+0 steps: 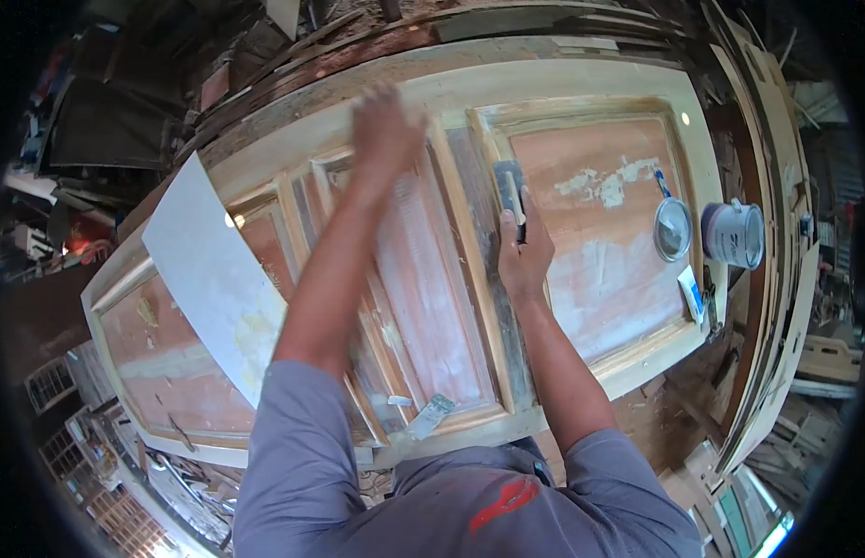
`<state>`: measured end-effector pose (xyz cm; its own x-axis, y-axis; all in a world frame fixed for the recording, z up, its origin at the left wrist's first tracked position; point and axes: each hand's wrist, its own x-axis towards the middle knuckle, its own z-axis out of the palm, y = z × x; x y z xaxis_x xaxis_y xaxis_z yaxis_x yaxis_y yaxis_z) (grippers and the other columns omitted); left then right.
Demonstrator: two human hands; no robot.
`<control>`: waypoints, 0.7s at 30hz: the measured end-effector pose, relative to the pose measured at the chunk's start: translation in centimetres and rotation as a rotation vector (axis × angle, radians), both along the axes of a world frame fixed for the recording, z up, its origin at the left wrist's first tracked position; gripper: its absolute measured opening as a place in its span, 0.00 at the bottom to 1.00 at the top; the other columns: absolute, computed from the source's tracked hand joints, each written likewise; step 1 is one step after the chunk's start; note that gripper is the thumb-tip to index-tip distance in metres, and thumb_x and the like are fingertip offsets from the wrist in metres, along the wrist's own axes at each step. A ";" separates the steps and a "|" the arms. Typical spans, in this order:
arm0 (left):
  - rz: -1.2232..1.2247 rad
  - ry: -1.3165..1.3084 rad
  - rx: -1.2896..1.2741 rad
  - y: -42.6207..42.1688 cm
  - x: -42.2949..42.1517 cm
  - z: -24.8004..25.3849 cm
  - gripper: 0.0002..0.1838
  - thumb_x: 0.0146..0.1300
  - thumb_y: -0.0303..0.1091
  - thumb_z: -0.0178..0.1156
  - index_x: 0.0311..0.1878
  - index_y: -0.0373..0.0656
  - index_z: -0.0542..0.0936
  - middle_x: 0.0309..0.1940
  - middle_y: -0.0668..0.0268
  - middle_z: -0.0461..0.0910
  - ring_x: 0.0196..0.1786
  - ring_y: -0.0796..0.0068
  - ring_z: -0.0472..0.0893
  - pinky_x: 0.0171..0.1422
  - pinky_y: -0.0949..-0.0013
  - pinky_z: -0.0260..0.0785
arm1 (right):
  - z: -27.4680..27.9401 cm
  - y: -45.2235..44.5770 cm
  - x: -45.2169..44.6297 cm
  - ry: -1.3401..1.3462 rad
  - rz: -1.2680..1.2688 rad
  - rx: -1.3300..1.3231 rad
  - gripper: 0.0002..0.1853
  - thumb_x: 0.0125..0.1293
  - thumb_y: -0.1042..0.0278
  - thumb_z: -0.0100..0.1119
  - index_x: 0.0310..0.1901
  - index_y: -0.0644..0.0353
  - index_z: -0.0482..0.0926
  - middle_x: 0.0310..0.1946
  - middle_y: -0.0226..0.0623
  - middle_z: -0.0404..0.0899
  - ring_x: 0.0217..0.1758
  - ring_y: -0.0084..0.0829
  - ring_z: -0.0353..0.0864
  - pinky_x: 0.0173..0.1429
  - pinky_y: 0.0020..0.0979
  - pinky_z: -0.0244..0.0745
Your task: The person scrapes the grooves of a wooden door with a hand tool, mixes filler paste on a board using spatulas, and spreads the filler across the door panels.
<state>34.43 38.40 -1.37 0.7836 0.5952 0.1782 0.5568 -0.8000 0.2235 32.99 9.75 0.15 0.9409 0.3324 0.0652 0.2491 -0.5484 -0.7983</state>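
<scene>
A paneled wooden door (563, 79) lies flat in front of me, with whitish filler smeared on its panels. My right hand (530, 246) is closed around a putty knife (510, 191), its wide grey blade pointing away from me over the strip between two panels. My left hand (386, 135) is raised over the far part of the middle panel, its fingers smeared by motion. Whether the left hand touches the door or holds anything cannot be made out.
A white sheet (205, 270) lies across the door's left part. On the right are a round lid (672, 228), a can (733, 234) and a blue-white tube (690, 295). A grey scrap (431, 417) lies near my body. Timber boards (777, 307) border the right side.
</scene>
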 end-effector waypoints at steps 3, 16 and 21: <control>-0.062 0.174 -0.309 -6.4 3.8 1.3 0.48 0.73 0.59 0.59 0.79 0.24 0.64 0.79 0.31 0.62 0.85 0.40 0.60 0.90 0.49 0.46 | -0.5 0.2 0.1 -0.062 0.017 0.019 0.26 0.78 0.63 0.60 0.73 0.64 0.76 0.63 0.58 0.83 0.63 0.52 0.86 0.68 0.41 0.77; -0.396 -0.661 -0.655 -10.1 3.8 3.1 0.28 0.63 0.46 0.69 0.59 0.35 0.86 0.64 0.47 0.84 0.70 0.48 0.81 0.76 0.55 0.72 | 0.2 0.9 -0.4 0.098 0.019 0.077 0.26 0.79 0.67 0.61 0.74 0.68 0.74 0.64 0.56 0.84 0.63 0.43 0.87 0.68 0.38 0.78; -0.201 -0.540 -0.394 -6.7 -9.3 2.1 0.28 0.67 0.42 0.68 0.68 0.39 0.81 0.68 0.49 0.81 0.71 0.48 0.79 0.82 0.47 0.63 | -0.5 1.1 -0.5 -0.121 0.073 -0.003 0.28 0.76 0.64 0.67 0.73 0.66 0.76 0.62 0.49 0.86 0.60 0.35 0.87 0.66 0.35 0.79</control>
